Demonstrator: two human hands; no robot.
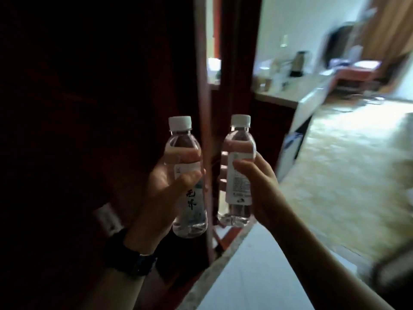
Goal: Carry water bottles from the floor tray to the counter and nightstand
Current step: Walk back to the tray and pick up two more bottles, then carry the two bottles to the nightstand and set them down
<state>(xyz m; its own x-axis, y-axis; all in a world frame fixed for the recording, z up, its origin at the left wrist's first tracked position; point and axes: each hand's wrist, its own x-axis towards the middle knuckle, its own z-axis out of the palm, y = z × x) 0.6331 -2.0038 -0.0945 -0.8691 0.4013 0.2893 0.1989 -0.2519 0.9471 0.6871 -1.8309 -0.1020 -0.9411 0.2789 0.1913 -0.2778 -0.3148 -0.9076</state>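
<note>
Two small clear water bottles with white caps are held upright in front of me, side by side. My left hand (161,191) grips the left water bottle (182,144) around its label; a dark watch sits on that wrist. My right hand (257,186) grips the right water bottle (238,142) around its white label. The counter (297,88) shows blurred at the upper right, further into the room. No floor tray or nightstand is in view.
A dark wooden door or wall (89,108) fills the left side, with a reddish frame (204,108) just behind the bottles. A kettle (298,63) and small items stand on the counter. Pale carpet (346,175) stretches right; a chair (357,70) stands at the far end.
</note>
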